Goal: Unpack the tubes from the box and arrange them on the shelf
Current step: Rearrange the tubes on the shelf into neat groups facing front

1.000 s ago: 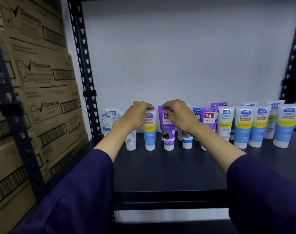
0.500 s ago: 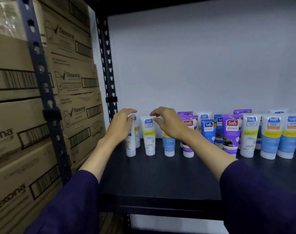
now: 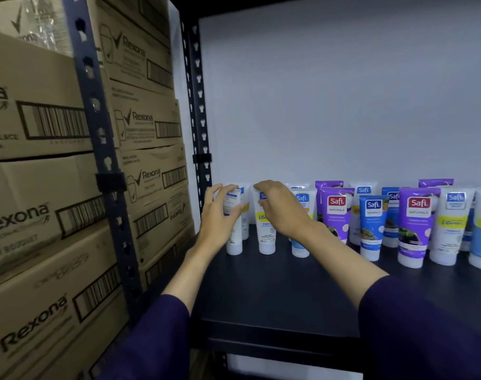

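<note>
Left hand (image 3: 220,218) curls round a white plastic tube (image 3: 234,229) standing at the black metal shelf's (image 3: 275,292) left end; right hand (image 3: 277,209), fingers loosely bent, touches the neighbouring white tube (image 3: 266,237). Probably light, squashy, tippable: hold mid-body

You see smooth, slightly glossy plastic tubes (image 3: 266,229) standing on a matt dark shelf (image 3: 275,292), its punched metal upright (image 3: 102,160) painted dull blue, beside boxes (image 3: 42,215) of rough brown printed cardboard, and your sleeve (image 3: 426,333) is of soft matt purple cloth.
</note>
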The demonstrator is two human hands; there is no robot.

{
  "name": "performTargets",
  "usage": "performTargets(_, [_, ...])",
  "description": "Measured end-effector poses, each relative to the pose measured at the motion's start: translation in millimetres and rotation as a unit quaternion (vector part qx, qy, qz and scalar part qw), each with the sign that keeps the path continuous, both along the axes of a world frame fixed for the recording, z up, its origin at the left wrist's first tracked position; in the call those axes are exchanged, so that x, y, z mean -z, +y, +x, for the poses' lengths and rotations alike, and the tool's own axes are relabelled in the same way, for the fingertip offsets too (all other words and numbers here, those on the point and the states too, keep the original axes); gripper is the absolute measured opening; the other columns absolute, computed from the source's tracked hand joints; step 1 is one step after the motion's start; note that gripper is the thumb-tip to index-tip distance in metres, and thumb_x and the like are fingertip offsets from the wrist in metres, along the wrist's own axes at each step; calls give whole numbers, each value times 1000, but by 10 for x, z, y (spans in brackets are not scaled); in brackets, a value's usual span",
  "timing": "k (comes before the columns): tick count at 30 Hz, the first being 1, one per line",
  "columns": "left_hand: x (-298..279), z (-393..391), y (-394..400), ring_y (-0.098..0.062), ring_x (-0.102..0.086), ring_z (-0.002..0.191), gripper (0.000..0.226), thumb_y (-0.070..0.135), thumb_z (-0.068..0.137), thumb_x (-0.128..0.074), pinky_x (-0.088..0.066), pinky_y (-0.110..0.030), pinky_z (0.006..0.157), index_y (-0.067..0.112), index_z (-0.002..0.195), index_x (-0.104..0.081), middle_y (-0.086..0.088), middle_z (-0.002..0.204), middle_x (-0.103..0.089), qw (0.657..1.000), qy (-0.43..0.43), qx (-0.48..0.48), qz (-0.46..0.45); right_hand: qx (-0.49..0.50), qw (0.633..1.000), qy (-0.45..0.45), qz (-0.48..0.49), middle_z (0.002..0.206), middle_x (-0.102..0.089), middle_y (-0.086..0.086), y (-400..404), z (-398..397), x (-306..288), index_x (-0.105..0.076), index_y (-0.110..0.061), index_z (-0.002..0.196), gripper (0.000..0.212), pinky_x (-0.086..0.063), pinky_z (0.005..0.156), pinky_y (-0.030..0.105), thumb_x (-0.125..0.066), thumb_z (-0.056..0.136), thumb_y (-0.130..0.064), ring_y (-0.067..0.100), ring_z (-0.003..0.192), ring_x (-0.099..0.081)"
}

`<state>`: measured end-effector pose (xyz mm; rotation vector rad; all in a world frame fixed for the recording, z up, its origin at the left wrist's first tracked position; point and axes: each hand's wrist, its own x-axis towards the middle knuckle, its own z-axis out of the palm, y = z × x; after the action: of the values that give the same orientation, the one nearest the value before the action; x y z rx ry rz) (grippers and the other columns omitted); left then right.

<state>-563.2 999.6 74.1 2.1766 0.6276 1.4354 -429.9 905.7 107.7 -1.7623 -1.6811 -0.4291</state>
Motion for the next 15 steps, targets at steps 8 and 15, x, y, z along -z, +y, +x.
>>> performTargets(8, [150,28,7,-12,-61,103,46,5,92,-51,-52,-28,85,26,131,-40,0,118,-61,987,-82,47,-131,-12,988,84,130,140,-47,8,-8,-59,213,-49,-6,135,44,-25,107,18,-47,92,3,20,132,-38])
performTargets(15, [322,-77,98,-14,-60,106,45,12,84,-71,-50,-31,90,22,118,-43,3,115,-59,979,15,62,-192,-6,927,343,153,125,-52,6,-179,-315,524,-45,-6,126,43,-43,98,30,-61,86,-3,19,115,-51])
